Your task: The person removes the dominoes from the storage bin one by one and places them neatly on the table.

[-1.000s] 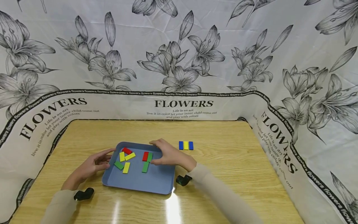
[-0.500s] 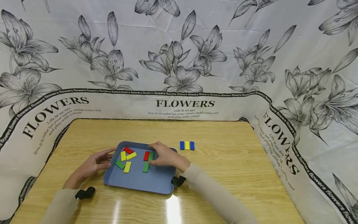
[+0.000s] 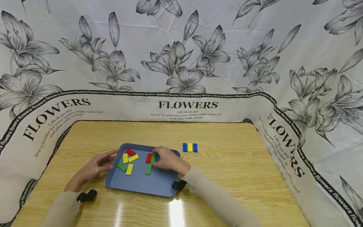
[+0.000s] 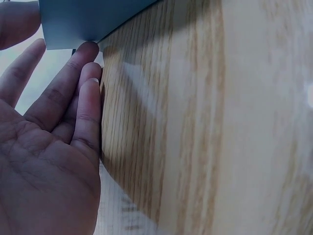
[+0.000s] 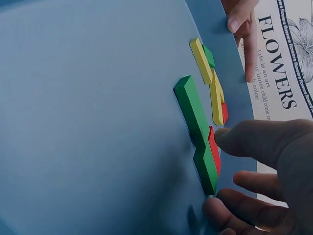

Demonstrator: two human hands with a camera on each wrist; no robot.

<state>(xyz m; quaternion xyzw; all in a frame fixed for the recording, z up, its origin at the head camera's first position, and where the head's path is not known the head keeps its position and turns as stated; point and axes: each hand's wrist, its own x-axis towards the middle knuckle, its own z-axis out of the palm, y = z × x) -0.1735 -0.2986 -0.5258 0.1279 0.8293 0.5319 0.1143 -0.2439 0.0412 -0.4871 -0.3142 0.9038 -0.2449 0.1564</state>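
A blue tray (image 3: 136, 186) lies on the wooden table, holding flat red, yellow and green blocks. At its left edge is my left hand (image 3: 92, 168), fingers fairly straight; in the left wrist view those fingertips meet the tray's outer wall (image 4: 98, 24). My right hand (image 3: 170, 161) reaches in over the right side, thumb and fingertips at the two ends of a green block (image 5: 206, 169). Beside that block lies a red block (image 3: 148, 158), and a second green block (image 3: 148, 169) adjoins its near end. Several other blocks, including a yellow block (image 3: 129, 169), lie loosely in the tray's left half.
Behind the tray to the right, a yellow block (image 3: 190, 147) sits between two blue blocks in a row on the table (image 3: 227, 164). A white flower-printed cloth (image 3: 187, 110) walls the table at the back and sides.
The fingertips of my right hand have drawn closer together around the green block, and its wrist has shifted left. My left hand stays at the tray's edge.
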